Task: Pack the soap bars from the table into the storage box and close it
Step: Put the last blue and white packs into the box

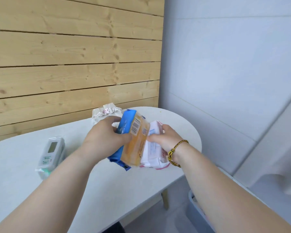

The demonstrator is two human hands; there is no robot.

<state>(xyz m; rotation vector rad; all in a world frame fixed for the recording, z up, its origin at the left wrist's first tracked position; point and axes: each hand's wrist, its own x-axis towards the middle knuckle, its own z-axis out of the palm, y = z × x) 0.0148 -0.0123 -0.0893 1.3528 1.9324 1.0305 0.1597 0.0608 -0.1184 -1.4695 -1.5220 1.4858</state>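
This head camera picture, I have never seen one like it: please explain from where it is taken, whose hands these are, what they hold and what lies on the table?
The camera sits on a person's head and looks forward and down, so the two bare arms are that person's own. No machine is involved. The left hand and the right hand together grip a bunch of wrapped soap bars: a blue pack, an orange pack and a white pack, held just above the white table. On the table lie a green and white pack at the left and a pale pack behind the hands. A grey bin edge shows below the table, at the right.
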